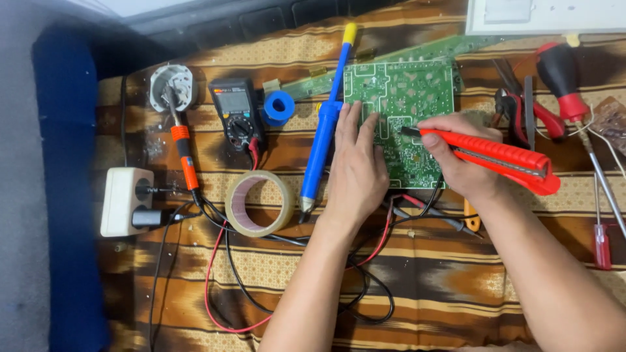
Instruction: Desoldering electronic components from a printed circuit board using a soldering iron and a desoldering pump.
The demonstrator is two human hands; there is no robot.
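Hands meet over a green circuit board point(404, 98) on the striped cloth point(417, 274): left hand point(357, 166) pressed flat, fingers spread, on its near-left corner, right hand point(460, 156) clamped around an orange utility knife point(492, 155), blade touching the board's middle.

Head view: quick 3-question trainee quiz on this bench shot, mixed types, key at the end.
1. True or false: the right hand holds the red utility knife with its tip on the green circuit board.
2. What does the left hand rest on?
A. the roll of tape
B. the green circuit board
C. the multimeter
3. Fill in: the long blue tool lying just left of the left hand has a ___ cap at its far end.

Key
1. True.
2. B; its fingers lie flat on the board's left part.
3. Yellow.
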